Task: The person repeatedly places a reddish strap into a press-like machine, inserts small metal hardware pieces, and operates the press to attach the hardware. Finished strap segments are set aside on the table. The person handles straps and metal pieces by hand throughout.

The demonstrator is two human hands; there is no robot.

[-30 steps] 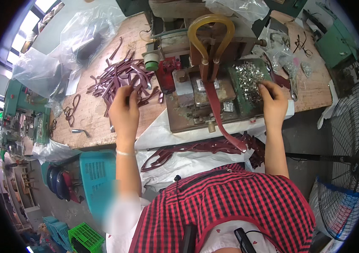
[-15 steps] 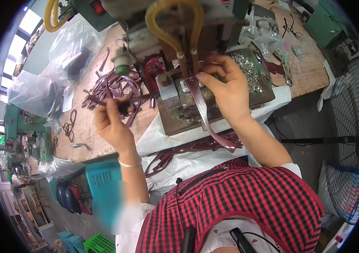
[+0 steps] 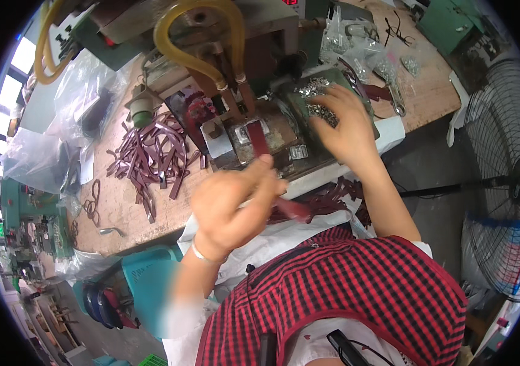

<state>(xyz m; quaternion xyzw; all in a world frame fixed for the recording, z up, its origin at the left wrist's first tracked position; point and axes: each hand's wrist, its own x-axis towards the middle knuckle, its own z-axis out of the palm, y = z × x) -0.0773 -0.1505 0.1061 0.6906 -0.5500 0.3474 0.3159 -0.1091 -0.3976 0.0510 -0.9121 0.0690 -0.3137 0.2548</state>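
So from the head cam we're looking down at a wooden workbench (image 3: pixel 119 210) with a small press-type machine (image 3: pixel 260 36) sitting at the back, and a loop of yellowish hose (image 3: pixel 196 36) arching over the front of it. Our left hand (image 3: pixel 232 204) is up in the foreground, fingers curled shut around a dark maroon strap (image 3: pixel 260 137); the strap runs from the machine's metal bed toward us, passes through that grip and its tail end pokes out to the right of the hand, a bit blurred. Our right hand (image 3: pixel 345 125) is further back and to the right, palm down with fingers spread loosely over a green tray (image 3: pixel 366 113) full of small shiny metal bits (image 3: pixel 312 91); the fingertips are down in the pile, but we can't tell whether anything is actually pinched between them. Left of the machine there's a messy heap of maroon strips (image 3: pixel 153 158) lying on the bench, well apart from either hand, plus a couple of looped ones (image 3: pixel 92 198) nearer the edge. Clear plastic bags (image 3: pixel 71 116) are bunched up at the far left of the bench. More maroon pieces (image 3: pixel 327 201) hang below the bench edge near our lap, on white sheeting. We're wearing a red and black checked apron (image 3: pixel 345 293), and a big black floor fan (image 3: pixel 504 177) stands off to the right
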